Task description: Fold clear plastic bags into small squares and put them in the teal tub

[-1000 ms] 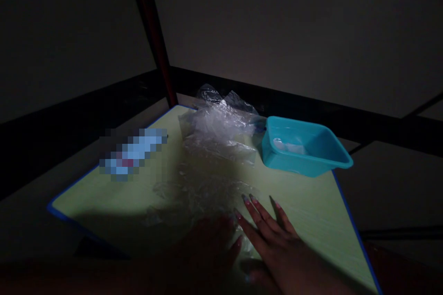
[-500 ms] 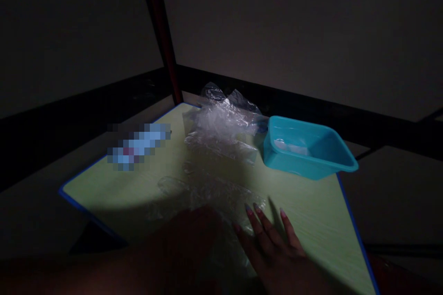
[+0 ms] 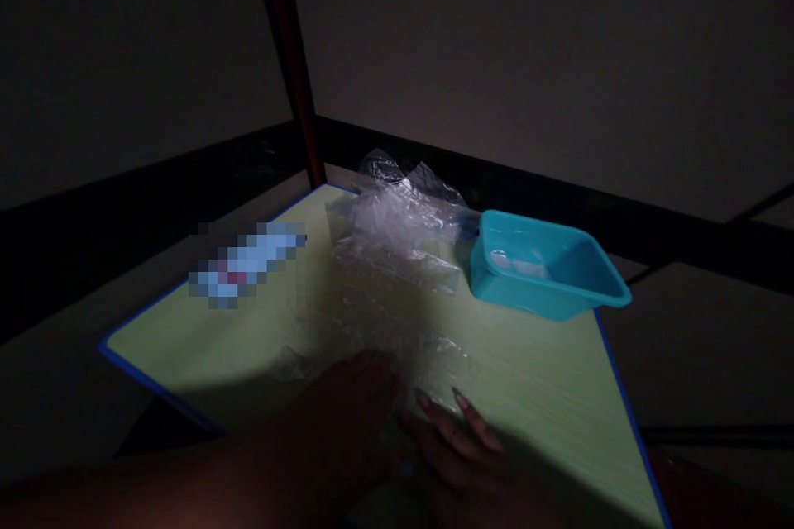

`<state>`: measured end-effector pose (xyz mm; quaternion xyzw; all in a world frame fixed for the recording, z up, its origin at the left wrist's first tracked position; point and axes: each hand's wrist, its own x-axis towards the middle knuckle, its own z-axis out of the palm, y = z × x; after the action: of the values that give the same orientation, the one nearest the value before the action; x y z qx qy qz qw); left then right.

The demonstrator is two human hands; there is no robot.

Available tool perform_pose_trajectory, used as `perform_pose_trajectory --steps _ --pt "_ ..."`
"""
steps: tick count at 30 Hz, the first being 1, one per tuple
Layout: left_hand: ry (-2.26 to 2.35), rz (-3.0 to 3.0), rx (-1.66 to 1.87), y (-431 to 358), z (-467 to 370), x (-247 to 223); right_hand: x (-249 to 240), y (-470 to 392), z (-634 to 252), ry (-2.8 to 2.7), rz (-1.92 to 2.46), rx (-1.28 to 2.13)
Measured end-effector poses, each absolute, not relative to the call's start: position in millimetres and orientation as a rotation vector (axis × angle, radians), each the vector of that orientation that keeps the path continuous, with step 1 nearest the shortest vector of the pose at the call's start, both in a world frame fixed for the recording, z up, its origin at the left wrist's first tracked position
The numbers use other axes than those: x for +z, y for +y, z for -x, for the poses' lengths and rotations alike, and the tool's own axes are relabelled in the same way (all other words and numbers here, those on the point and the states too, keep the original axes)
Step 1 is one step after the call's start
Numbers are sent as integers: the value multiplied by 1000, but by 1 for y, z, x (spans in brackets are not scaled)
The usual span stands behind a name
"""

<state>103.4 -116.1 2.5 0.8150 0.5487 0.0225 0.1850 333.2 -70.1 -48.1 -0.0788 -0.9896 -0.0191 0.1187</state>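
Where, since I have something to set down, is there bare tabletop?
Right: bare tabletop between the teal plastic basin, right hand and blue edging. Left: another patch between the pixelated item and flat clear plastic film. Crowded: the middle, with crumpled clear plastic behind and the left hand in front.

One table [image 3: 552, 380], one teal tub [image 3: 527, 296]; left of the tub, one plastic heap [image 3: 397, 219], one flat film [image 3: 450, 359], one pixelated item [image 3: 251, 258]; two hands [image 3: 456, 442].

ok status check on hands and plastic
Left hand, right hand: at near clear plastic sheet, grip too dark to tell. Crumpled clear plastic beyond. Turquoise basin off right, apart from hands.
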Motion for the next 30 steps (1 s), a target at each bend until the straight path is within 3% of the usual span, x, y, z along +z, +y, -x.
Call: perform_pose_trajectory --steps 11,18,22,30 --pt "1442 -2643 81 -59 -110 -12 -28 -73 -327 -3198 447 322" --pt "1530 -2733 5 -43 -95 -17 34 -74 -321 -3000 831 856" --pt "1651 -2724 40 -47 -78 -27 44 -71 -294 -2837 1153 732" --pt "1428 -2669 153 -31 -54 -37 -19 -54 -258 -2840 1444 483"
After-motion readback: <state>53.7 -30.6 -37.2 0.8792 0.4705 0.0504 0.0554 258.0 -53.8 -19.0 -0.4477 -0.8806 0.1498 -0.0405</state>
